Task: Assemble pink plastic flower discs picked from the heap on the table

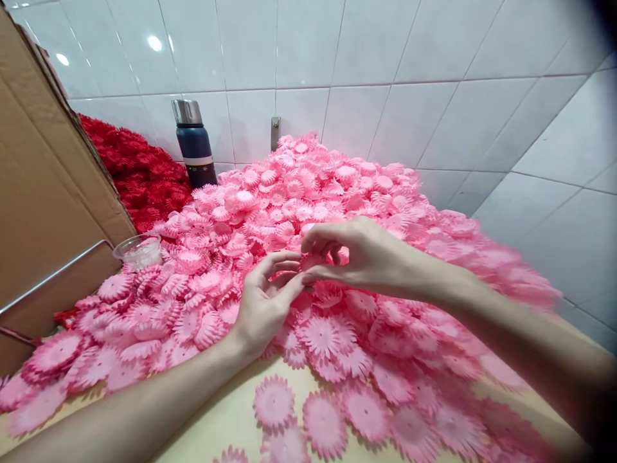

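In the middle of the view my two hands meet over a big heap of pink scalloped flower pieces (212,283). Between their fingertips is one pink petal piece (311,261), mostly covered by the fingers. My left hand (267,299) is closed on its near side, thumb and fingers pinched together. From the right comes my right hand (344,251), fingers curled down and thumb below, pinching the same piece. Loose flat flower pieces (325,424) with small centre holes lie just in front of my hands.
A pale yellow tabletop (212,418) shows at the front. On the left are a cardboard box (53,161), a clear plastic cup (139,251) and a heap of red flower pieces (130,161). A dark blue bottle (195,145) stands by the tiled wall (308,45).
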### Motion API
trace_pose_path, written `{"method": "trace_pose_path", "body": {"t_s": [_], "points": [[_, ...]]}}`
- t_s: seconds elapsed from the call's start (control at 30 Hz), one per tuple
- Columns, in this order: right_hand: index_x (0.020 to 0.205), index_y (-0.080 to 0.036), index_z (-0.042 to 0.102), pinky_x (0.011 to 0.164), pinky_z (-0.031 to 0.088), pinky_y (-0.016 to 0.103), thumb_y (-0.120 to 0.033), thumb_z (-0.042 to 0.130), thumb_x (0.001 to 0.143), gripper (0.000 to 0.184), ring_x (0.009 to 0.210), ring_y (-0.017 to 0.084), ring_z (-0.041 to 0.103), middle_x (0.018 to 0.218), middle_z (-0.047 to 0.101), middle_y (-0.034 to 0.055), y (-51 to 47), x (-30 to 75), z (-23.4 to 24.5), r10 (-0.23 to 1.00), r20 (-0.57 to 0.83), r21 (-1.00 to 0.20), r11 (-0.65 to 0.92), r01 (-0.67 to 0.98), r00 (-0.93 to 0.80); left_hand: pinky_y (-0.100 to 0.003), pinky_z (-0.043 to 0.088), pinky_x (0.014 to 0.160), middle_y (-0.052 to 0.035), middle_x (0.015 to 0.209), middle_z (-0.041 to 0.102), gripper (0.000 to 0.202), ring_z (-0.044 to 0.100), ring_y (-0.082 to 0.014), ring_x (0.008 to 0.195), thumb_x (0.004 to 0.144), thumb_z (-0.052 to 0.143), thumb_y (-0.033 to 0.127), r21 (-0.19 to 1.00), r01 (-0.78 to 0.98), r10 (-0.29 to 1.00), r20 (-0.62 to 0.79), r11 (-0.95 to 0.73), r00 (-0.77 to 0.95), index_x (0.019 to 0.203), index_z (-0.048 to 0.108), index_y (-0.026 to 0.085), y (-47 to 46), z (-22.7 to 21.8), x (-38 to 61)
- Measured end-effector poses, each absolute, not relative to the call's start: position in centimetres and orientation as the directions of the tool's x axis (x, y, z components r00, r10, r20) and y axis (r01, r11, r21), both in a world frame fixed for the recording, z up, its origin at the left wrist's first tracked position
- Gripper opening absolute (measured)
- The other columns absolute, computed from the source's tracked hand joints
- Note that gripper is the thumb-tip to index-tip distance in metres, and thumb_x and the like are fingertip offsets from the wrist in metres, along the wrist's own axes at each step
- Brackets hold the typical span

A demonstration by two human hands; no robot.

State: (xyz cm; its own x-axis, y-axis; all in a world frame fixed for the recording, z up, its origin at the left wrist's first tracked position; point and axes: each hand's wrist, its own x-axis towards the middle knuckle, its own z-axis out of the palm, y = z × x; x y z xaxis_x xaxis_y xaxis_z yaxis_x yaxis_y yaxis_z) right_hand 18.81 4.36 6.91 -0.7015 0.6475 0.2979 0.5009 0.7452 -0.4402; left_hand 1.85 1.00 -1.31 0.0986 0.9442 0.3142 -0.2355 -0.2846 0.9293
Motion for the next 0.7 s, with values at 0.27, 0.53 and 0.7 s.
{"method": "trace_pose_path", "body": {"t_s": [0.27,0.53,0.7], "points": [[0.09,-0.012,0.059,0.059,0.054,0.024,-0.021,0.061,0.083,0.011,0.069,0.012,0.064,0.078,0.065,0.0042,4.51,18.98,6.83,0.664,0.264,-0.61,0.677,0.411,-0.7,-0.032,0.055,0.081,-0.0066,0.103,0.065,0.021,0.062,-0.0173,0.092,0.083,0.06,0.012,0.915,-0.335,0.946,0.286,-0.224,0.151,0.104,0.062,0.015,0.76,-1.23,1.72],[0.097,-0.016,0.051,0.054,0.048,0.021,-0.024,0.053,0.09,0.011,0.066,0.009,0.06,0.078,0.065,0.0016,4.51,18.92,6.3,0.642,0.277,-0.574,0.707,0.413,-0.715,-0.029,0.056,0.077,-0.006,0.101,0.066,0.023,0.064,-0.015,0.087,0.083,0.062,0.015,0.932,-0.282,0.941,0.286,-0.229,0.182,0.106,0.059,0.014,0.57,-0.92,1.84],[0.098,-0.017,0.045,0.049,0.04,0.02,-0.025,0.046,0.094,0.009,0.058,0.007,0.053,0.07,0.062,-0.0014,4.52,18.68,6.15,0.626,0.281,-0.457,0.754,0.473,-0.727,-0.026,0.055,0.073,-0.0033,0.092,0.064,0.024,0.063,-0.0134,0.084,0.08,0.067,0.018,0.943,-0.238,0.952,0.271,-0.232,0.144,0.102,0.058,0.015,0.53,-0.88,1.96]]}}
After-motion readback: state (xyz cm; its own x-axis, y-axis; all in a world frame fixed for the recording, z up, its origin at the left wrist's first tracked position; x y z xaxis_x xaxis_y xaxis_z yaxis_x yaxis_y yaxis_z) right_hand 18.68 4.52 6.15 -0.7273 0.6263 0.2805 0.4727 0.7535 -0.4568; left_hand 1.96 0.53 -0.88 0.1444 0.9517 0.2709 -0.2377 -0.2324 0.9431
